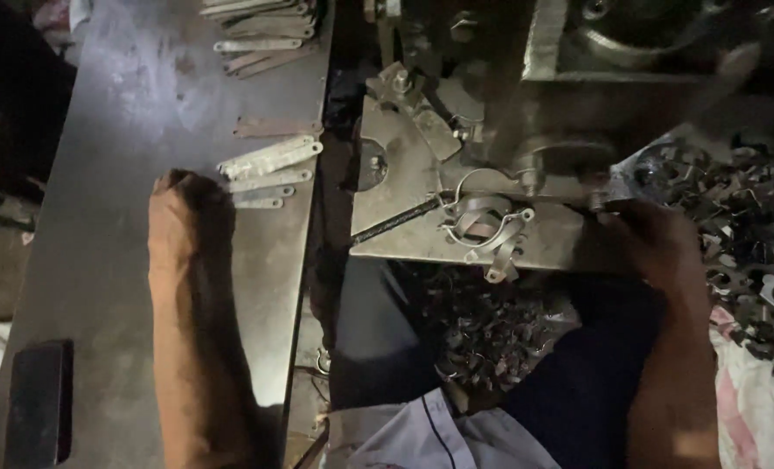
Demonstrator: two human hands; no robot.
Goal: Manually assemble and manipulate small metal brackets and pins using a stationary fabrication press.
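Two hands are showing in the dim head view, each busy at a different spot. Fingers of the right hand (pixel 643 230) are curling around something small at the edge of the machine plate (pixel 404 187), though the gloom and blur are hiding whether they are truly pinching a piece, so I cannot tell. Just beside them, toward the middle, a cluster of bent metal clamps (pixel 487 230) is lying on the plate, their curved bands overlapping and one hanging over the near edge. The left hand (pixel 183 204) is resting on the grey worktop (pixel 100 174) with its fingers folded under into a loose fist, gripping nothing that is showing, and the forearm is stretching back toward the camera. Just beyond its knuckles, flat metal strips (pixel 270 161) are lying side by side, near the hand but apart from it; more strips (pixel 261 30) are sitting at the far end of the worktop. A heap of dark metal scraps (pixel 752 226) is spreading out to the right of the right hand, and another pile (pixel 482 326) is lying below the plate. A dark rectangular object (pixel 39 399) is sitting at the near left corner of the worktop.
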